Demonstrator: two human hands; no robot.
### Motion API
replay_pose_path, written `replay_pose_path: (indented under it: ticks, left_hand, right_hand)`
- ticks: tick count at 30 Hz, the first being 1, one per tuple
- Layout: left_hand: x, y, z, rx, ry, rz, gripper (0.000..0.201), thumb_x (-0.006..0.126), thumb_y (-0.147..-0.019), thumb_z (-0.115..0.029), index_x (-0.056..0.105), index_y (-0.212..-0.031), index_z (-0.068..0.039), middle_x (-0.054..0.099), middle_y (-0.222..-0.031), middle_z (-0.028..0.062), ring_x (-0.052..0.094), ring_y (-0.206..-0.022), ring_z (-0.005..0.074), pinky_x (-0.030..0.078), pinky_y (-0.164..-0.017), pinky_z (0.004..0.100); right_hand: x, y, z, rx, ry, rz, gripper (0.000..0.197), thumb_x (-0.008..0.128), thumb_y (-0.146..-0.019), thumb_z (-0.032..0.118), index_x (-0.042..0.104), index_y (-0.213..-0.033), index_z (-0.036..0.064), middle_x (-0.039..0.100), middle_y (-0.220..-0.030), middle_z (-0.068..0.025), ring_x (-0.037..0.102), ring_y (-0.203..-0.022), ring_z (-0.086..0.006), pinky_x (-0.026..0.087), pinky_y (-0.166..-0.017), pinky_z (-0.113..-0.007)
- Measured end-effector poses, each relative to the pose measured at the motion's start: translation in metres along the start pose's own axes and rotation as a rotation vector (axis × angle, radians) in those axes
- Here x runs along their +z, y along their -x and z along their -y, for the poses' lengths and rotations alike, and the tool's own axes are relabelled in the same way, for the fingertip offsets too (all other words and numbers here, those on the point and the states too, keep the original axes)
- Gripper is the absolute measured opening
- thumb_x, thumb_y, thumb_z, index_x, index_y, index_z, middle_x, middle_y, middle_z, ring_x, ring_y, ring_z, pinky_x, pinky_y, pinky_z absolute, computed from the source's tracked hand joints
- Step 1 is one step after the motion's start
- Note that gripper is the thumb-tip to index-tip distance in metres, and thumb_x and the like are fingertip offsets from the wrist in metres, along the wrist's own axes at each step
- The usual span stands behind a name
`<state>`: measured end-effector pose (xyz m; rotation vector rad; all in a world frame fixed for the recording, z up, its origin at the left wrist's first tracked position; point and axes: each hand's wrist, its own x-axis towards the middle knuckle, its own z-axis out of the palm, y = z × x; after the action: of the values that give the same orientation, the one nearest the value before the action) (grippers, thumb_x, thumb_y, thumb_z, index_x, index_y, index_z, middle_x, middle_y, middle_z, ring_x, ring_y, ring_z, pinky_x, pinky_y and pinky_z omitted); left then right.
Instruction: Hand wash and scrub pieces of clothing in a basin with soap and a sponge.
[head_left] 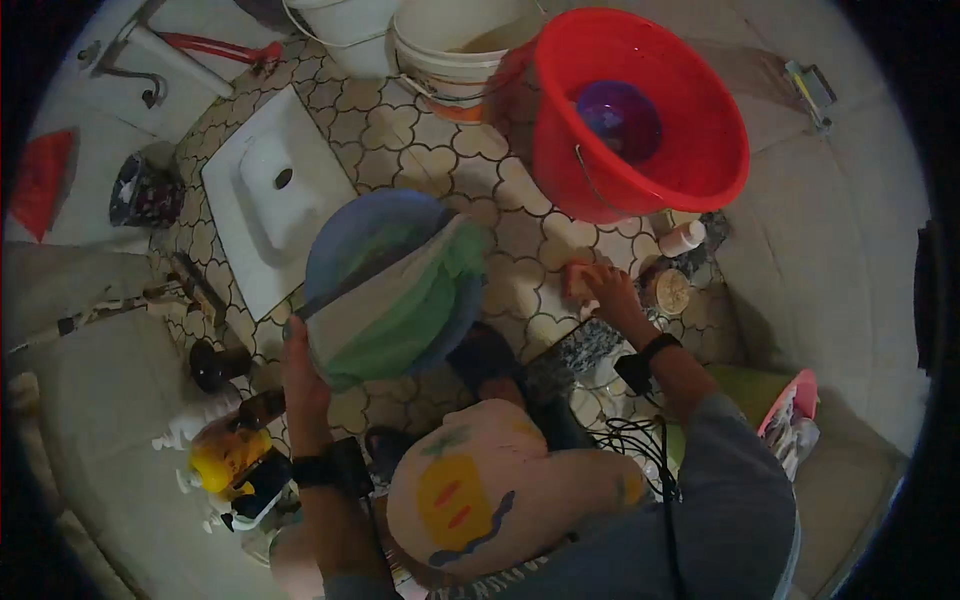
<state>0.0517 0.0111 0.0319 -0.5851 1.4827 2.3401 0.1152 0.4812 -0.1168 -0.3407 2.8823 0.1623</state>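
My left hand grips the lower left rim of a round blue basin, holding it tilted above the tiled floor. A green and pale cloth lies across the basin and hangs over its right rim. Out to the right, my right hand reaches low, its fingers closed on a small reddish-orange block; its exact kind is hard to make out. Close to that hand are a round tub with a tan top and a small white bottle lying on its side.
A white squat toilet is set in the floor at left. A large red bucket with a purple bowl inside stands far right, beside white buckets. Several bottles crowd the left wall. A pink bin lies right.
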Motion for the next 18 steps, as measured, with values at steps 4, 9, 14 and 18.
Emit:
replay_pose_path:
  ticks: [4,9,14,18]
  left_hand:
    - [-0.003,-0.009,0.005,-0.090,0.060,0.027,0.047,0.043,-0.091,-0.041,0.047,-0.117,-0.002,0.055,-0.113,0.0098,0.055,-0.100,0.0222,0.045,-0.085,0.0362]
    - [-0.010,-0.008,0.009,-0.087,0.057,-0.096,0.045,0.044,-0.091,-0.039,0.047,-0.116,-0.002,0.056,-0.112,0.0107,0.056,-0.099,0.0227,0.046,-0.084,0.0368]
    - [-0.014,-0.014,0.016,-0.120,0.112,-0.104,0.044,0.046,-0.091,-0.036,0.047,-0.116,0.000,0.056,-0.111,0.0115,0.057,-0.097,0.0236,0.046,-0.083,0.0366]
    - [-0.015,-0.015,0.017,-0.120,0.125,-0.076,0.044,0.046,-0.091,-0.036,0.047,-0.115,0.000,0.057,-0.109,0.0115,0.057,-0.096,0.0238,0.046,-0.082,0.0368]
  right_hand:
    - [0.043,-0.006,-0.009,0.207,0.251,-0.039,0.071,0.072,-0.063,0.025,0.040,-0.124,0.0086,0.045,-0.117,-0.0170,0.043,-0.112,-0.0305,0.034,-0.093,-0.042]
    - [0.034,-0.009,0.006,0.499,-0.023,0.039,0.079,0.076,-0.054,0.037,0.043,-0.120,0.0090,0.045,-0.114,-0.0143,0.035,-0.115,-0.0318,0.030,-0.093,-0.044]
    - [0.033,-0.007,-0.018,0.466,-0.071,-0.080,0.076,0.080,-0.046,0.039,0.052,-0.113,0.0170,0.042,-0.110,-0.0108,0.036,-0.109,-0.0303,0.029,-0.090,-0.044]
    - [0.021,-0.011,-0.027,0.397,-0.077,-0.011,0.076,0.081,-0.041,0.040,0.055,-0.110,0.0201,0.040,-0.109,-0.0095,0.036,-0.107,-0.0298,0.029,-0.089,-0.043]
